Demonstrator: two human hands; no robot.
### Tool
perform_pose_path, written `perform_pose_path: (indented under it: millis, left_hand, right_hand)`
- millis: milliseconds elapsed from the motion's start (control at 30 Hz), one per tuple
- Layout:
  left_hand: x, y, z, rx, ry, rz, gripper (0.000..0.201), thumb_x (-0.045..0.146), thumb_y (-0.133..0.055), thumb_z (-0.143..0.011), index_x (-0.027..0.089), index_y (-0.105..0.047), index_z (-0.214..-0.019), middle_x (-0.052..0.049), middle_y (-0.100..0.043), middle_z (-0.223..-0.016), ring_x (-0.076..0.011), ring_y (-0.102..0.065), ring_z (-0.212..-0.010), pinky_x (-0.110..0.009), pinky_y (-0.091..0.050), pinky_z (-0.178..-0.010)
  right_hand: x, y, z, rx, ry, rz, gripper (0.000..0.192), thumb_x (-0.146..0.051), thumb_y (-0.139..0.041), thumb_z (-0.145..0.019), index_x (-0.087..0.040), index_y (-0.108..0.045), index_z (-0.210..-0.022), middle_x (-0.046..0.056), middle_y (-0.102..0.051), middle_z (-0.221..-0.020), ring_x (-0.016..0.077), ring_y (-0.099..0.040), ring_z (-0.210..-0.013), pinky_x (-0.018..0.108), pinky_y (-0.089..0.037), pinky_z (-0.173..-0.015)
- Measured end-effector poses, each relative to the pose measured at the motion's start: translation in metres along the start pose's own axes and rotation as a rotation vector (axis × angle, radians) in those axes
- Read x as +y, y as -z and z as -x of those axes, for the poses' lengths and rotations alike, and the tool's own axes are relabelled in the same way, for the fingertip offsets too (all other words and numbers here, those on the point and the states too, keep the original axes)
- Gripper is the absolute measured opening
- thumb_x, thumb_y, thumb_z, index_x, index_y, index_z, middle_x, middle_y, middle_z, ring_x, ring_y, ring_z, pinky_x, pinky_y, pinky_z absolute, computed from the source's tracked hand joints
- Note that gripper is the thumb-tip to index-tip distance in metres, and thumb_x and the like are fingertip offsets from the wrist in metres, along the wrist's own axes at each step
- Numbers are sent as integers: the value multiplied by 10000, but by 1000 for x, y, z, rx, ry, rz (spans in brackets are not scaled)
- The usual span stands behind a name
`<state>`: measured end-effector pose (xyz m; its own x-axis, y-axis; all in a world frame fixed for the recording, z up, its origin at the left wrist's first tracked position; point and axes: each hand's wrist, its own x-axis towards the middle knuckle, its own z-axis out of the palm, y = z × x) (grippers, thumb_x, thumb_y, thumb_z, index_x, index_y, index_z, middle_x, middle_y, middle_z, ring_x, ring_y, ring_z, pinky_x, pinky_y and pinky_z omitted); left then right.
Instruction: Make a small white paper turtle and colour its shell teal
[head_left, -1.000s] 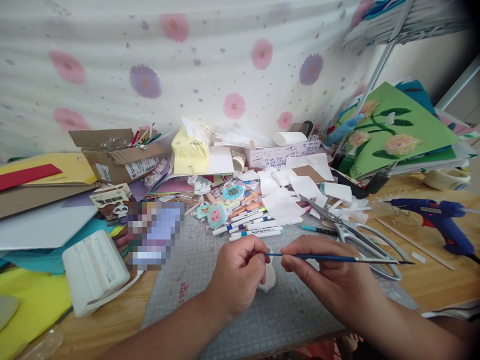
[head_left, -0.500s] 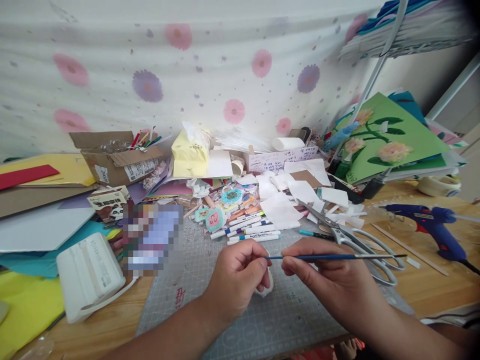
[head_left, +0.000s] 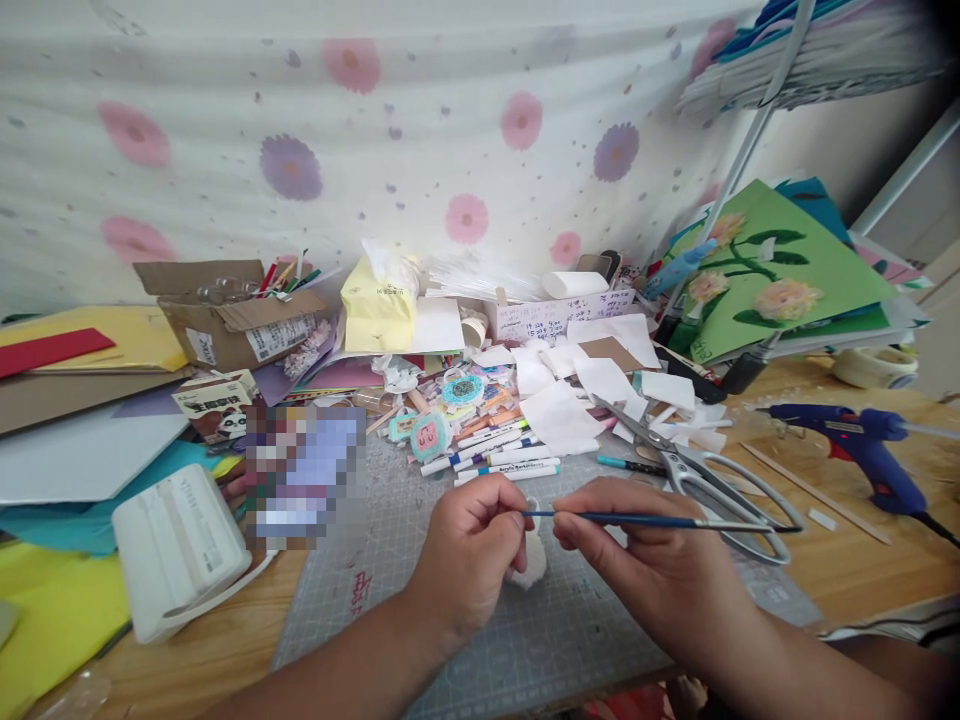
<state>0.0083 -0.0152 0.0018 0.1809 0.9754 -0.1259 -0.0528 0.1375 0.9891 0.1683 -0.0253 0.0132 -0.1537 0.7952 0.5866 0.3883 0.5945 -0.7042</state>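
A slim paintbrush (head_left: 637,519) with a blue handle lies nearly level between my hands, its dark bristles pointing right. My right hand (head_left: 660,550) pinches the handle between thumb and fingertips. The thin handle end reaches my left hand (head_left: 480,545), whose curled thumb and forefinger close on it. Just below the left fingers is a fuzzy white piece (head_left: 529,565), partly hidden by them; whether they touch it I cannot tell. Under both hands lies a grey cutting mat (head_left: 465,665) with grid lines.
Acrylic markers (head_left: 510,470) and white paper scraps (head_left: 562,415) cover the mat's far side. Big scissors (head_left: 679,465) lie beyond my right hand, with a blue glue gun (head_left: 855,430) farther right. At left are a white device (head_left: 180,550) with a cable and a cardboard box (head_left: 240,310).
Both hands have shifted slightly left with the paintbrush, whose bristle end now dips lower. More of the fuzzy white piece shows below the left fingers.
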Motion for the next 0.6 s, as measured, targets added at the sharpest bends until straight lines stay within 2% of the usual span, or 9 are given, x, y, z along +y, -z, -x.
perform_pose_path:
  millis: [133, 400, 600]
  left_hand:
    - [-2, -2, -1, 19, 70, 137, 72, 179, -502, -626, 178, -538, -564, 57, -452, -375, -78, -374, -385, -204, -286, -419]
    - [-6, 0, -2, 10, 42, 114, 76, 153, -501, -649, 176, -544, -590, 57, -456, -392, -83, -390, -411, -210, -284, -438]
    - [1, 0, -1, -125, 44, 251, 66, 140, -525, -698, 154, -588, -704, 31, -563, -478, -87, -478, -466, -223, -364, -522]
  right_hand:
    - [0, -2, 1, -11, -13, 16, 75, -143, -645, -776, -210, -665, -751, -31, -693, -636, 106, -642, -560, 184, -502, -538]
    - [-2, -3, 0, 2, -45, -13, 65, -166, -629, -783, -186, -669, -736, -6, -677, -598, 131, -633, -529, 214, -504, -501]
    - [0, 2, -3, 15, -77, -49, 90, -169, -620, -794, -181, -666, -717, -1, -671, -601, 128, -638, -535, 207, -514, -502]
